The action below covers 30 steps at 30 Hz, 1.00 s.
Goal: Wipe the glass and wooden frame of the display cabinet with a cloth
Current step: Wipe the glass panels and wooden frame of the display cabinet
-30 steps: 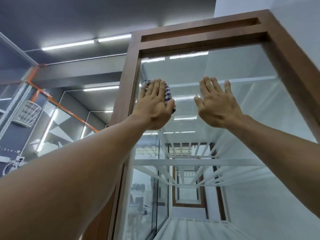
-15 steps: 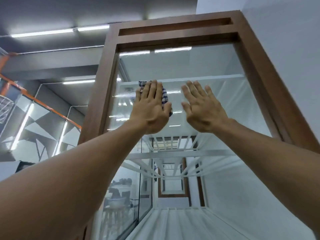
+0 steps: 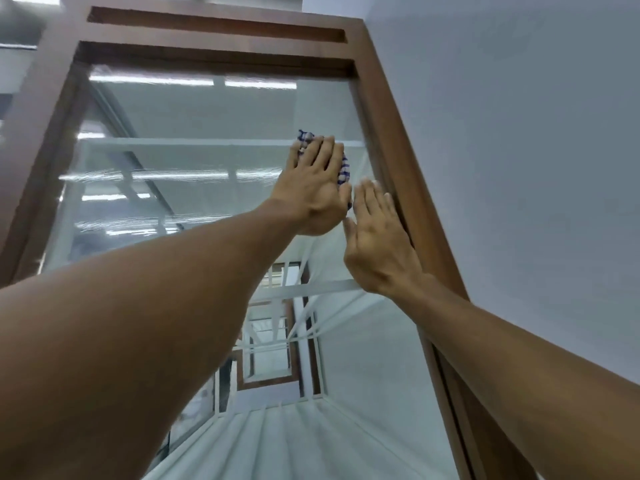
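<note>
The display cabinet's glass pane [image 3: 194, 133] rises in front of me inside a brown wooden frame [image 3: 214, 32]. My left hand [image 3: 313, 183] lies flat against the upper right part of the glass, pressing a blue-and-white checked cloth [image 3: 344, 168] whose edges stick out above the fingertips and past the right side of the hand. My right hand [image 3: 377, 240] rests flat on the glass just below and to the right, fingers apart, its outer edge by the frame's right post [image 3: 391, 161]. It holds nothing.
A plain white wall [image 3: 519, 168] stands right of the cabinet. White shelves [image 3: 311, 291] show through the glass. Streaks of ceiling-light reflection cross the pane's left half. The frame's left post [image 3: 31, 168] is at the far left.
Both hands have slid to the right across the glass, from the pane's left-middle to beside the right post. The view has also swung right, so the room on the left has left the view.
</note>
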Motion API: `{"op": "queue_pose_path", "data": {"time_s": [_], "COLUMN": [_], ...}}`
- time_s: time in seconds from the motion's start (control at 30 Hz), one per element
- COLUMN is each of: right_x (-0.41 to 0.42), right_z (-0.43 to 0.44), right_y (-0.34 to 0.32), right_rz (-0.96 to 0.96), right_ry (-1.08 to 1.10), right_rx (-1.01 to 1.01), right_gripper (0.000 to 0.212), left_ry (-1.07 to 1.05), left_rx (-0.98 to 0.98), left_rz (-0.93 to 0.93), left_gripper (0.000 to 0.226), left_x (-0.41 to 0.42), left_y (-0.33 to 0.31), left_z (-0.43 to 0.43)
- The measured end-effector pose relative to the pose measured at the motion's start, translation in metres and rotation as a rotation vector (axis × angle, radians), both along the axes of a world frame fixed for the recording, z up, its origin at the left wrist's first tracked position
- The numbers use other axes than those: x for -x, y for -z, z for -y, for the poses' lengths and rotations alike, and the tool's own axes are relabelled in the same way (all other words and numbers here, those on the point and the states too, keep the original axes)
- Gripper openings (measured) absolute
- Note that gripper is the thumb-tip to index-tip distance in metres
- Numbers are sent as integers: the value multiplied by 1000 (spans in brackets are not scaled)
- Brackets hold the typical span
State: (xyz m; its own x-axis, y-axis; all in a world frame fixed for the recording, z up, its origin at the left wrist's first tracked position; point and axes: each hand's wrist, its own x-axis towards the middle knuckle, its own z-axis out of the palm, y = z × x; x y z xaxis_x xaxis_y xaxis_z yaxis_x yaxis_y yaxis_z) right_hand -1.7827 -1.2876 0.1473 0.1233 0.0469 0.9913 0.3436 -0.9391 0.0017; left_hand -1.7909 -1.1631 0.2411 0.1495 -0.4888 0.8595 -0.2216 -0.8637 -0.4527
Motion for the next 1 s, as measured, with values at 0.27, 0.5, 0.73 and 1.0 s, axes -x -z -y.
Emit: {"op": "queue_pose_path", "data": {"time_s": [0.27,0.5,0.73,1.0], "right_x": [-3,-4,-1,4], "right_z": [-4,-10,-11,-25], "right_y": [13,48,61,44], "right_rz": [24,34,21,-31], "right_ry": [-79,-70,-70,97], "right_rx": [-79,-90,-81,-50], "right_gripper": [67,72,72,74], "left_ry": [0,33,34,-43], "left_rx": [-167,-258,-228,-40], "left_rz": [-5,-13,-23,48], "left_gripper": [66,64,67,69], "left_x": [1,5,1,6], "left_y": [-18,-14,-5,17], "left_z": [16,18,24,-74]}}
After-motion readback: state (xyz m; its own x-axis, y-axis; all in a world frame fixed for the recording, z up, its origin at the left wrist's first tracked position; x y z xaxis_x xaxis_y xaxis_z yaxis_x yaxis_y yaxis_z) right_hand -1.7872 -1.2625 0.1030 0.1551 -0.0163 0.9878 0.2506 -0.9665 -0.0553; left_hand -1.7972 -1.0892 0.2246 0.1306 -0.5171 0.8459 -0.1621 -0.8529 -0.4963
